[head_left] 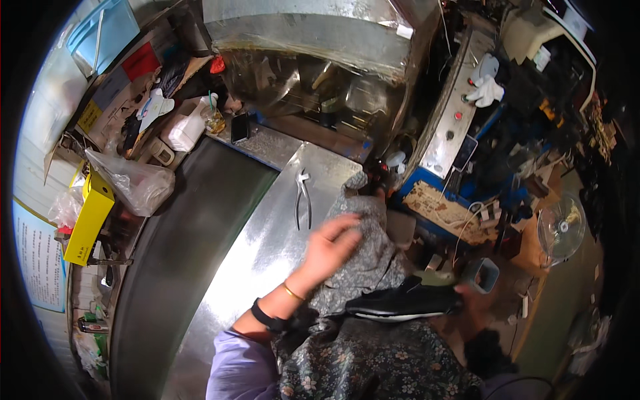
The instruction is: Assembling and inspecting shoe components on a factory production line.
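Observation:
A black shoe [403, 301] with a white sole edge lies sideways across my lap, over a flowered apron [347, 360]. My right hand [472, 305] grips its right end; the fingers there are dim and smeared. Above the lap and left of the shoe, my left hand [337, 245] is off the shoe, slightly blurred, its fingers stretched out with nothing in them. Farther off, metal pliers [303, 200] with long curved handles rest on the shiny metal table [227, 280].
A dark conveyor belt [193, 213] runs along the table's left side. Beyond stands a machine with a plastic-draped opening [313, 87]. A phone [240, 127] sits on the ledge. To the left is a yellow box [90, 217]; to the right, a fan [561, 230] and a small bin [481, 275].

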Tool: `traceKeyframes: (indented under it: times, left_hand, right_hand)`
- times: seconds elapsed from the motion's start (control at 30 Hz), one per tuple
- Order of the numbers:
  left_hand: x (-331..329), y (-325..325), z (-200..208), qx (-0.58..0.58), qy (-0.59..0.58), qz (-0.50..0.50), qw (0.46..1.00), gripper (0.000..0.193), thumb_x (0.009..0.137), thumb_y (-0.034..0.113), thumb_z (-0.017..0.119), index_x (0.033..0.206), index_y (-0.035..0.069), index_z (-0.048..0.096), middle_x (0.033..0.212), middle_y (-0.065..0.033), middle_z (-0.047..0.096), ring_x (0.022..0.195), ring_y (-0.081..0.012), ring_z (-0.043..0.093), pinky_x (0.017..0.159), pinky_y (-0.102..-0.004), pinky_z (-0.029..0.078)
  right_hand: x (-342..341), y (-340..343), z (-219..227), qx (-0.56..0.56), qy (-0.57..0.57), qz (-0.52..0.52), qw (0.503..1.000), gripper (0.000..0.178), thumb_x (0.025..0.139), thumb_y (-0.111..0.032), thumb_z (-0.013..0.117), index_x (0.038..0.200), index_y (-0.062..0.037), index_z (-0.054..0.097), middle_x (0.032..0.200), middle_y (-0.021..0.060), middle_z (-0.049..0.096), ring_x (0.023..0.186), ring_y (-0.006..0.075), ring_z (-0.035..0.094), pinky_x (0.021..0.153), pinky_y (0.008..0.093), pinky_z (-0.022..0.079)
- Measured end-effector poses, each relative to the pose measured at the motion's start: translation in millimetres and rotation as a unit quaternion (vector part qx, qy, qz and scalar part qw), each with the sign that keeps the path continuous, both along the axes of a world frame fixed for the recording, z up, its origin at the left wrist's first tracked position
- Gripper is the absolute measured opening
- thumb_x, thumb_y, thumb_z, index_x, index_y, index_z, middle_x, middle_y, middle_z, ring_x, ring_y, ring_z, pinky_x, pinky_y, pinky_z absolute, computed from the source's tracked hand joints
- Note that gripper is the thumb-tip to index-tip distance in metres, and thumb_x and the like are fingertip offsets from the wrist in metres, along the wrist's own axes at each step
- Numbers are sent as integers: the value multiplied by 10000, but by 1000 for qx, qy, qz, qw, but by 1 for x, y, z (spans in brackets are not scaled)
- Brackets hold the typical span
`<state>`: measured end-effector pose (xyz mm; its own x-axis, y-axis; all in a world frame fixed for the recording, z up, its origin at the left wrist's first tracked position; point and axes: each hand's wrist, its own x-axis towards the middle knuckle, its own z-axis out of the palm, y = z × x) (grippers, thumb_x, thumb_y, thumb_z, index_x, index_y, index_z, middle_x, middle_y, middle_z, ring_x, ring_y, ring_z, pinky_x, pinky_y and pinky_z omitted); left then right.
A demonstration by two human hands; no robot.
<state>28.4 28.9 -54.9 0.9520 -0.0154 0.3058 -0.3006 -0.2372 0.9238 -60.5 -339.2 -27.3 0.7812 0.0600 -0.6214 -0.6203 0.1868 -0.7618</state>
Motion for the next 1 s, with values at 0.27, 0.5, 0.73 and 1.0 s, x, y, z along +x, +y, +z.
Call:
traceKeyframes:
  times: [0.27,0.5,0.73,1.0]
  left_hand:
    - [45,120,-121,424,69,186,884,530,913,333,610,1292,-32,554,1431,-251,484,1372,-456,381,1149,-510,294]
    - [43,117,-122,442,45,189,876,544,927,393,571,1304,0,567,1441,-214,485,1385,-409,379,1165,-511,265]
    - [47,116,-112,439,68,182,877,539,912,385,589,1299,11,568,1429,-205,487,1364,-413,393,1144,-520,289]
    - [46,116,-113,435,54,187,879,613,837,397,677,1286,-5,568,1405,-221,497,1345,-428,406,1129,-515,315]
  right_hand:
    - [109,53,-46,329,-79,-8,941,739,904,-590,413,1404,-51,483,1349,167,587,1103,369,616,838,525,553]
    - [319,203,-38,-300,-457,74,834,787,832,-235,712,1448,60,321,1303,265,587,1146,388,613,917,438,520]
    - [428,323,-97,-453,-285,251,806,1128,817,-308,780,1530,41,-22,1191,329,618,1127,437,613,969,430,489]
    - [370,298,-50,-305,-373,285,828,644,870,-144,714,1440,-34,436,1149,217,685,1060,315,681,926,364,522]
